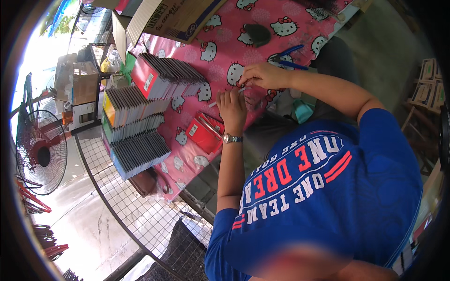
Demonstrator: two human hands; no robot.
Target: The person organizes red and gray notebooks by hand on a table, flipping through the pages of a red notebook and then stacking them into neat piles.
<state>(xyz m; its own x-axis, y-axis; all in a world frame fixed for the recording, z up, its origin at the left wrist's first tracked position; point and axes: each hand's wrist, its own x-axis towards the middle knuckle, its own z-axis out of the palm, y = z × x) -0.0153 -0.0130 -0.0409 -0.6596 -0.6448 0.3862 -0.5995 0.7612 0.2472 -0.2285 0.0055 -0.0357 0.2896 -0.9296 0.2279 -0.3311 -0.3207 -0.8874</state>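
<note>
My left hand, with a metal watch on its wrist, is curled palm down over a thin white strip. One end of the strip pokes out past the fingers on the left. Just right of it, my right hand has its fingers pinched together near the strip's other end; whatever lies between those fingertips is too small to make out. Two red spiral notebooks lie on the table below my left hand. Blue-handled pliers rest beyond my right wrist.
Stacks of spiral notebooks, red, yellow and blue, stand along the table's left side. A dark grey lump and a cardboard box sit at the far side of the pink patterned tablecloth. A fan stands left.
</note>
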